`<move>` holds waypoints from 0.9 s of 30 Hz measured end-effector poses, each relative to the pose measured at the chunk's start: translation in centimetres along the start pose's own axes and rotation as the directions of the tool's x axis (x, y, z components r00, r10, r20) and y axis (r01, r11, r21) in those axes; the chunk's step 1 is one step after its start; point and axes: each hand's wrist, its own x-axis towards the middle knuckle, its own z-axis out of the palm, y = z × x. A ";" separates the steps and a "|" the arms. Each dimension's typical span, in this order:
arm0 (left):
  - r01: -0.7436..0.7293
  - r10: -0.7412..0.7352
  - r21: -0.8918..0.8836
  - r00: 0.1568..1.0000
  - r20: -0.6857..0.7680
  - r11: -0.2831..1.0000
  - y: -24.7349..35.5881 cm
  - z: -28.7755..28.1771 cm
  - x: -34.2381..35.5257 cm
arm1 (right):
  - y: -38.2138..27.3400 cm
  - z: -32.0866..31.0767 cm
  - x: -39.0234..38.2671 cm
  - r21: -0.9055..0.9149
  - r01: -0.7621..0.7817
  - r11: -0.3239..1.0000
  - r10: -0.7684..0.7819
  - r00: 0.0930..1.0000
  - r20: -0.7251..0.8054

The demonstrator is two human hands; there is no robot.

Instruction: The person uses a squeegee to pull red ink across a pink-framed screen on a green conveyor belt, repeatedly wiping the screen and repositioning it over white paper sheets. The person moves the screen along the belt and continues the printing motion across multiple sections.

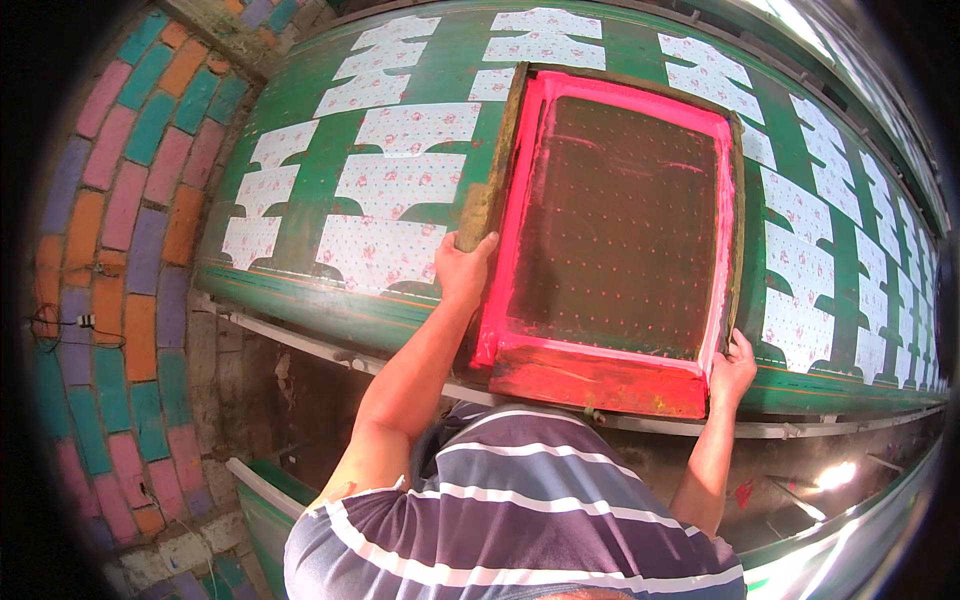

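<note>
A large screen-printing frame (630,230) lies over the green printing table (300,225) in front of me. Its dark mesh carries rows of small dots, and bright pink-red ink lines its inner borders. My left hand (465,268) grips the frame's left wooden side, fingers wrapped around the edge. Lower down, my right hand (732,370) holds the right side near the front corner. Printed white fabric pieces (385,245) with small pink motifs lie flat left of the frame. More such fabric pieces (797,270) lie to its right. What is under the frame is hidden.
A metal rail (300,338) runs along the table's near edge, close to my body. At the left stands a wall of multicoloured bricks (125,215) with a thin cable. Another green table edge (265,500) shows at the lower left. Bright light falls at the right.
</note>
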 end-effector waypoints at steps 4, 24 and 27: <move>-0.027 0.027 0.026 1.000 -0.004 0.999 0.5 0.7 -0.6 | -0.4 -0.6 -0.3 -0.015 -0.022 1.000 0.022 0.999 0.030; -0.106 0.143 0.375 0.987 -0.073 0.921 -1.8 1.0 0.2 | -11.0 3.9 -13.8 -0.294 0.864 0.410 -0.485 0.479 0.732; -0.076 0.100 0.302 0.993 -0.063 0.950 -1.6 0.2 -0.1 | -13.8 5.2 -13.9 -0.303 0.869 0.391 -0.476 0.473 0.741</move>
